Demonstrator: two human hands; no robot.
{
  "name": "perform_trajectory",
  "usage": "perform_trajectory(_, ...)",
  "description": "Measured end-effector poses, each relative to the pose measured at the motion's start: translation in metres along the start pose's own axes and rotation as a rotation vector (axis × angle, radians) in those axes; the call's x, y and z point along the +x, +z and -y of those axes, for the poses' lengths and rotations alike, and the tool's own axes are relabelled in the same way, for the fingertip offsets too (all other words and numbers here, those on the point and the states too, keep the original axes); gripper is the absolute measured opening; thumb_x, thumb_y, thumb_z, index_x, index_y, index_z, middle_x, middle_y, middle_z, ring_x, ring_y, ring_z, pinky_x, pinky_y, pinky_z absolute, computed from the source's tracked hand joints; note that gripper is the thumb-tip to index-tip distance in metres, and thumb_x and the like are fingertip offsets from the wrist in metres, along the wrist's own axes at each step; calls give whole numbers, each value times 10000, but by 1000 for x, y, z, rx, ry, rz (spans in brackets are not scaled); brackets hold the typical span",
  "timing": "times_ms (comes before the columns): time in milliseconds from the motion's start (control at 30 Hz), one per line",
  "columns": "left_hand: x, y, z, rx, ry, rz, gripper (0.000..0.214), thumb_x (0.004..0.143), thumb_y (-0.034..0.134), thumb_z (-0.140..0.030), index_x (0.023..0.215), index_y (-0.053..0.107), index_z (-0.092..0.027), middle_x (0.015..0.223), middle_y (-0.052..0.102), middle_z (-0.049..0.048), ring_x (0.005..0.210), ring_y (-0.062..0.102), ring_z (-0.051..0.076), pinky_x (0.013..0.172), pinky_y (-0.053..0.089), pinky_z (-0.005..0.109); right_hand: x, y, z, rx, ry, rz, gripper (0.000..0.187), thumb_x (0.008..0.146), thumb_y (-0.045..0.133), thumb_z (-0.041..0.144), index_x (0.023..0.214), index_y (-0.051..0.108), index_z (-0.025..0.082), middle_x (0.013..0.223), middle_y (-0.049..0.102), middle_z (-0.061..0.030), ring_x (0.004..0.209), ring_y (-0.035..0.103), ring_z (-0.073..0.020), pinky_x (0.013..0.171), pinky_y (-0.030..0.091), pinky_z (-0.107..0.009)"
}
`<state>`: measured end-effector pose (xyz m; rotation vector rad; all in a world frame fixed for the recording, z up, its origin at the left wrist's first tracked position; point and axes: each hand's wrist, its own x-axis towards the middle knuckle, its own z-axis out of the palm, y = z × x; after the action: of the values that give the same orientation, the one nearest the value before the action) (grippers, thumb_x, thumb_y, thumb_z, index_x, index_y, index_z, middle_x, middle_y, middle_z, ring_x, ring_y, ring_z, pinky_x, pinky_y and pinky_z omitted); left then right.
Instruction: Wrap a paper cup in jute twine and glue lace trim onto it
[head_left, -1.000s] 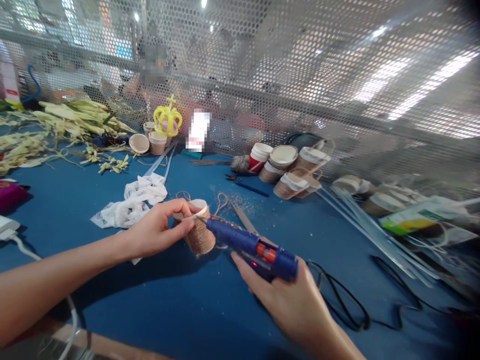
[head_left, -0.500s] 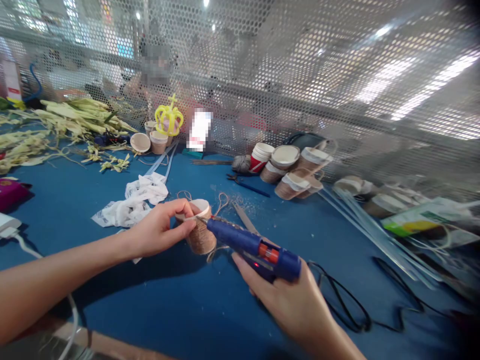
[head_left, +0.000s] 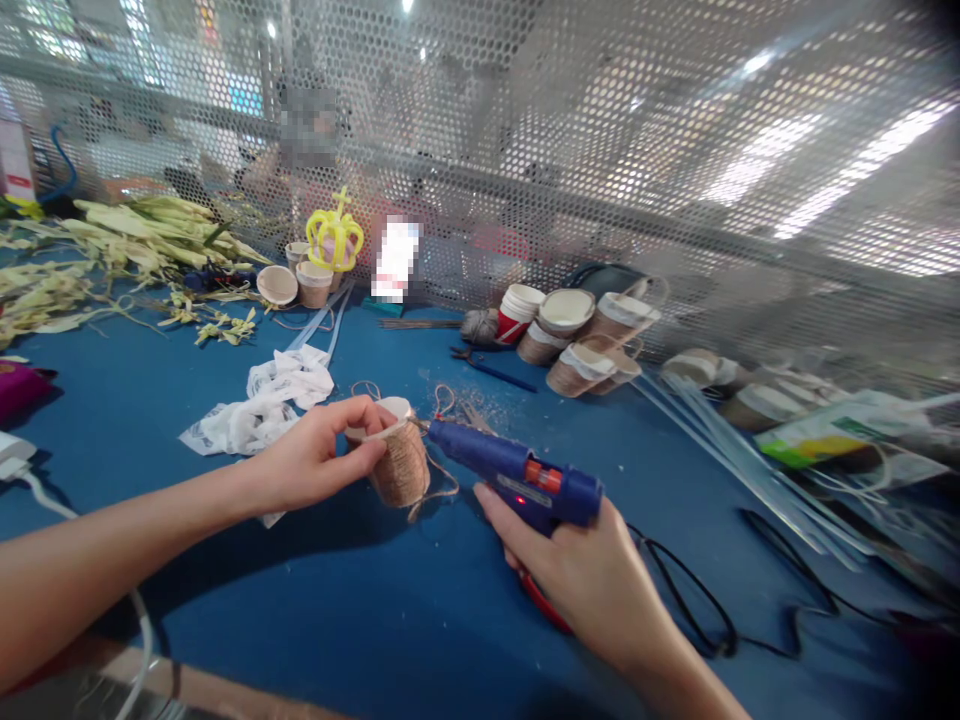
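Note:
My left hand (head_left: pixel 337 447) grips the rim of a small cup wrapped in brown twine (head_left: pixel 403 467), which leans a little on the blue table. A loose twine end trails off the cup's right side. My right hand (head_left: pixel 566 560) is closed around the handle of a blue hot glue gun (head_left: pixel 517 468) with an orange part and a lit red light. The gun's nozzle points left, close to the cup's upper right side. Behind the gun lie scissors (head_left: pixel 474 420), mostly hidden; a red handle (head_left: pixel 546 604) shows below my right hand.
Crumpled white material (head_left: pixel 262 405) lies left of the cup. Twine-wrapped cups (head_left: pixel 581 366), pliers (head_left: pixel 495 372) and clear glue sticks (head_left: pixel 750 465) are at the back and right. Dried husks (head_left: pixel 150 235) and a yellow crown (head_left: pixel 335 238) stand by the mesh wall. A black cord (head_left: pixel 697 600) runs right.
The glue gun's nozzle has moved right, away from my left fingers and the cup's rim. My left hand still grips the cup. More of the cup's twine-wrapped side shows.

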<state>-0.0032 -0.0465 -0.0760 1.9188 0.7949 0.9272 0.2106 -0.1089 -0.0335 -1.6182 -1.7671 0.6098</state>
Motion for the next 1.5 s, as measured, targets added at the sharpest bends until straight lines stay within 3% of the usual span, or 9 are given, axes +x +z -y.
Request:
perform_trajectory(233, 0, -1, 1, 4, 20, 12, 139, 835, 435, -212, 702, 408, -182, 962, 629, 90, 904, 581, 177, 759, 476, 307, -5, -1, -11, 11, 9, 25, 129, 741, 556, 281, 751, 658, 203, 428, 614, 22, 420, 603, -163, 398, 469, -242)
perform_trajectory(467, -1, -4, 2, 34, 19, 41, 114, 839, 433, -184, 725, 426, -180, 1099, 597, 103, 1051, 539, 196, 880, 433, 332, 6, -6, -15, 3, 17, 141, 163, 737, 570, 295, 638, 650, 192, 430, 617, 11, 399, 587, -142, 410, 471, -227)
perform_trajectory(733, 0, -5, 3, 33, 5, 55, 112, 829, 440, -186, 717, 426, -192, 1179, 561, 117, 1148, 490, 212, 916, 430, 359, 4, -5, -13, 83, 103, 171, 237, 777, 532, 327, 591, 598, 196, 396, 574, 18, 367, 566, -133, 391, 477, -219)
perform_trajectory(900, 0, -6, 3, 38, 6, 63, 118, 827, 441, -189, 711, 422, -193, 1161, 573, 109, 1148, 494, 213, 919, 435, 366, 3, -4, -13, 83, 55, 93, 214, 758, 554, 327, 592, 609, 205, 397, 564, 25, 357, 548, -120, 373, 456, -207)
perform_trajectory(1100, 0, -6, 4, 48, 12, 64, 107, 828, 449, -204, 724, 426, -192, 1178, 571, 114, 1163, 485, 212, 929, 426, 365, 2, 1, -7, 92, 207, 143, 271, 739, 561, 345, 510, 507, 211, 360, 535, 20, 358, 539, -130, 369, 444, -216)
perform_trajectory(1233, 0, -6, 4, 50, 12, 64, 111, 835, 442, -203, 726, 424, -197, 1186, 571, 108, 1166, 484, 201, 943, 415, 360, 1, 7, -3, 118, 267, 93, 239, 717, 568, 351, 541, 489, 209, 322, 474, 56, 289, 454, -97, 334, 414, -204)
perform_trajectory(1500, 0, -6, 2, 42, 4, 64, 118, 843, 445, -217, 727, 430, -205, 1215, 558, 107, 1170, 485, 203, 951, 415, 367, -10, 12, 5, 138, 213, 15, 297, 724, 580, 311, 476, 445, 220, 332, 452, 66, 300, 444, -85, 365, 457, -199)
